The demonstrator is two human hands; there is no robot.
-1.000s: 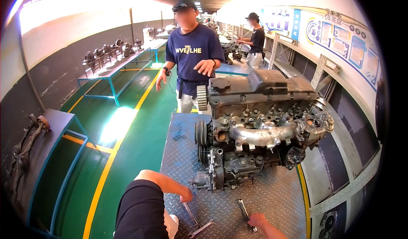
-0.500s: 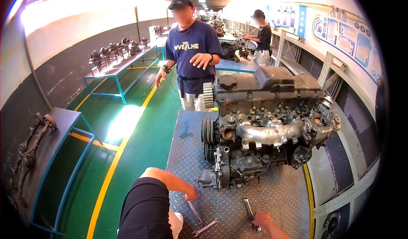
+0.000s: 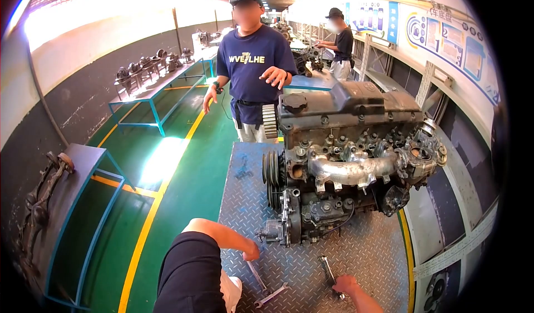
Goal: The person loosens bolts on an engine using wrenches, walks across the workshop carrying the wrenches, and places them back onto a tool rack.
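My left hand (image 3: 252, 252) reaches down to the checkered metal bench top (image 3: 311, 277), its fingers closed at the upper end of a wrench (image 3: 257, 275). An open-ended wrench (image 3: 272, 294) lies beside that tool's lower end. My right hand (image 3: 346, 284) is closed around the lower part of another wrench (image 3: 327, 265), which rests on the plate; the fingers partly hide it. Beyond both hands stands a large engine (image 3: 350, 163), with a silver manifold (image 3: 353, 170) along its side and a belt pulley (image 3: 271, 174) at its left end.
A person in a blue T-shirt (image 3: 250, 62) stands across the bench, hands raised at waist height. Another person (image 3: 340, 46) works farther back. Side tables (image 3: 83, 174) with axle parts (image 3: 41, 207) line the left. Metal racking (image 3: 431, 90) runs along the right.
The view has shifted slightly. The person opposite has moved a little to the right in view. Both my hands stay at the same tools.
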